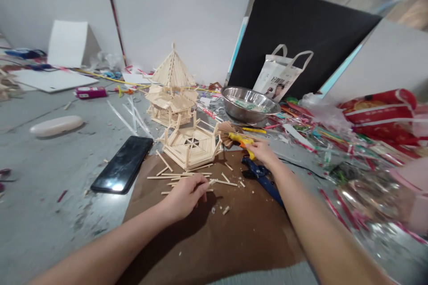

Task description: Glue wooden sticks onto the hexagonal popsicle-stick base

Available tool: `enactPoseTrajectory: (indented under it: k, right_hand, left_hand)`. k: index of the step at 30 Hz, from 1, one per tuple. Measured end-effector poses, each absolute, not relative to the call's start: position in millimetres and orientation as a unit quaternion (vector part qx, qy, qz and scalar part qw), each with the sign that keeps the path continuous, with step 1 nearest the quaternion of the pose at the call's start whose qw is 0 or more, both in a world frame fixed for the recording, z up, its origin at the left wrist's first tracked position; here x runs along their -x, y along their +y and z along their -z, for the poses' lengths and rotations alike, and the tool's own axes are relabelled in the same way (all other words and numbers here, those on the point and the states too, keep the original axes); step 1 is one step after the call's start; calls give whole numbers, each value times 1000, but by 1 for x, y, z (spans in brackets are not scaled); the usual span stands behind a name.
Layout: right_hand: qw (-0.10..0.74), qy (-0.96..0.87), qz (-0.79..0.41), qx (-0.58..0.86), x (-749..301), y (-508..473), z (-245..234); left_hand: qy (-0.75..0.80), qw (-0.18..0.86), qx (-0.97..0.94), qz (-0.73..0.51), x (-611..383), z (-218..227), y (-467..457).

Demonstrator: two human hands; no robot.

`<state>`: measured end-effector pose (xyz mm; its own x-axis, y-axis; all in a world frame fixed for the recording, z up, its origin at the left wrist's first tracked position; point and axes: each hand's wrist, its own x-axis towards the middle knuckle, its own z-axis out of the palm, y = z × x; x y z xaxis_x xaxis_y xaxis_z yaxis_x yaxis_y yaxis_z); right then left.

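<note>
My left hand [187, 195] rests on the brown sheet [234, 236] with its fingers pinched on thin wooden sticks [187, 177] lying loose there. My right hand [262, 151] reaches forward and is closed round a yellow tool [241, 140], probably a glue gun. Just beyond the sticks sits a flat hexagonal stick frame [190, 144]. Behind it stands a stick pagoda [171, 91] with a pointed roof. Blue pliers [264, 178] lie under my right forearm.
A black phone [123, 164] lies left of the sheet. A steel bowl [250, 104] sits behind the right hand, with a white tote bag [281, 73] and a black board [301, 31]. Red packets and wrappers [351, 142] crowd the right. A white oval object [55, 125] lies far left.
</note>
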<state>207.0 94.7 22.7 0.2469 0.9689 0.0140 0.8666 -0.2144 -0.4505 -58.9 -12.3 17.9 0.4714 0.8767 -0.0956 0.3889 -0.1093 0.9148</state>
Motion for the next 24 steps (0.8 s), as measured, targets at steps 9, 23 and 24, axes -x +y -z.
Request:
enactPoseTrajectory:
  k: [9, 23, 24]
  right_hand:
    - [466, -488, -399, 620, -194, 46, -54]
    - [371, -528, -603, 468, -160, -24, -45]
    - [370, -529, -607, 464, -161, -24, -44]
  left_hand:
    - [461, 568, -629, -262, 58, -18, -12]
    - [489, 487, -662, -293, 62, -17, -10]
    - [491, 486, -659, -297, 63, -17, -9]
